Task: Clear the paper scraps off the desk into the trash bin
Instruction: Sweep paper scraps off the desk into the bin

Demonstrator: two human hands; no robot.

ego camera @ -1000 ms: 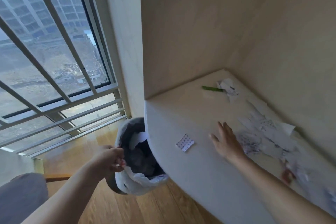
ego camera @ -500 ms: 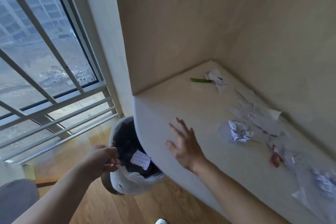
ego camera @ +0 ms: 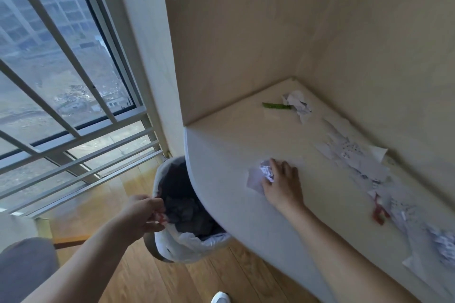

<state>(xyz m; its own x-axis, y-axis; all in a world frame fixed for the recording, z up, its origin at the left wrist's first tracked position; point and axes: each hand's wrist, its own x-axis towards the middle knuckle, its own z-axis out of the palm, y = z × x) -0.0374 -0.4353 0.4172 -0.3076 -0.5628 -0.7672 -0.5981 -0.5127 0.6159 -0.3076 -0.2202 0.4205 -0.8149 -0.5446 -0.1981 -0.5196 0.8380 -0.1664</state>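
A crumpled scrap (ego camera: 267, 171) and a flat slip (ego camera: 256, 179) lie on the desk (ego camera: 229, 155) near its rounded front edge, just at the left of the right hand (ego camera: 283, 187). That hand rests palm down with fingers spread flat, its fingertips (ego camera: 272, 163) touching the crumpled scrap and its thumb side over the slip; it grips nothing. More scraps (ego camera: 354, 155) are strewn along the wall side of the desk, well apart from the hand, with another crumpled ball (ego camera: 296, 103) beside a green strip (ego camera: 275, 106) near the back corner and a red bit (ego camera: 378, 211) among the papers at right. The bin (ego camera: 172, 248), lined with a white bag, stands on the wood floor partly under the desk edge. The left hand (ego camera: 145, 214) pinches the bag's rim at the bin's left side, fingers closed on it.
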